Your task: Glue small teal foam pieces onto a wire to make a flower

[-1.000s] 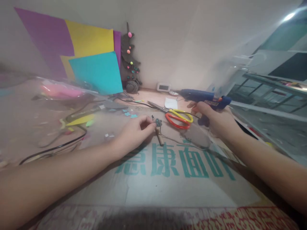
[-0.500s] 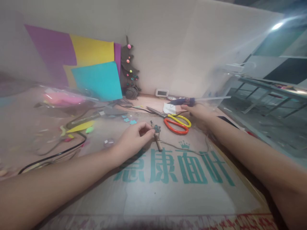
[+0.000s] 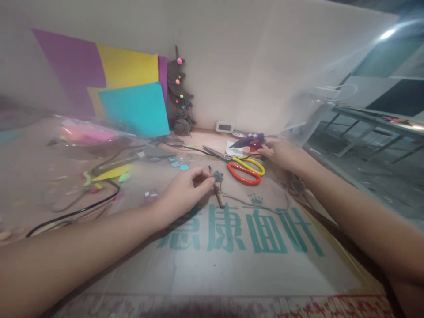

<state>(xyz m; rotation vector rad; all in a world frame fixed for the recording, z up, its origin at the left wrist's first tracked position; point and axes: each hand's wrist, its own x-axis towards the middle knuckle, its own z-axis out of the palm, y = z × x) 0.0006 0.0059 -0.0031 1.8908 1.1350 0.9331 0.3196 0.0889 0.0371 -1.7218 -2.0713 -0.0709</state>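
Our left hand (image 3: 185, 190) pinches a small blue-green lump (image 3: 217, 176) between thumb and fingertip, so that grip is narrow and loaded. The short, brown, rounded stick (image 3: 219, 197) against the lump lies just right of that grip, its long axis slanting from far left to near right. Our right hand (image 3: 286, 154) meets the back of a dark-blue plastic glue gun (image 3: 247, 141), right of the left grip and farther away; we cannot tell how tightly this second grip closes. The glue gun's long axis runs mostly sideways, nozzle leftward. Our left hand is the nearer to the stick. Metal scissors (image 3: 228, 158) with red and yellow handles lie between both grips on the tabletop (image 3: 203, 138).
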